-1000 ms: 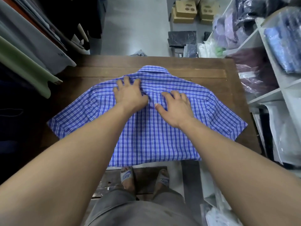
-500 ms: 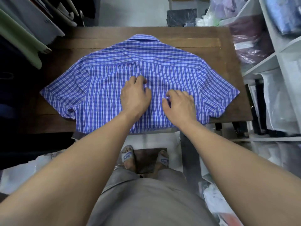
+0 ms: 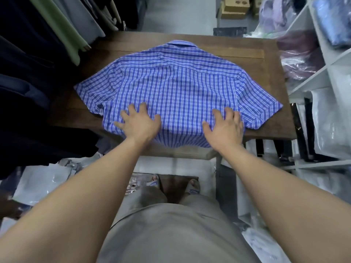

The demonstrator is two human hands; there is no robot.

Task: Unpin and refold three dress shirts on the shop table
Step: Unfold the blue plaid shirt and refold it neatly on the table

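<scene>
Blue checked shirt [image 3: 176, 88] lies spread on the wooden counter [image 3: 266, 59], collar at the far end, short sleeves out to each side, its lower edge drooping over the near rim. Both hands rest flat on its lower part, the left hand [image 3: 139, 124] near one side and the right hand [image 3: 224, 128] near the other, with fingers [image 3: 228, 112] spread and straight, pinching nothing. Set wide apart, they likely hold the cloth taut and smooth it flat — a flat panel folds cleaner. No fold shows yet.
</scene>
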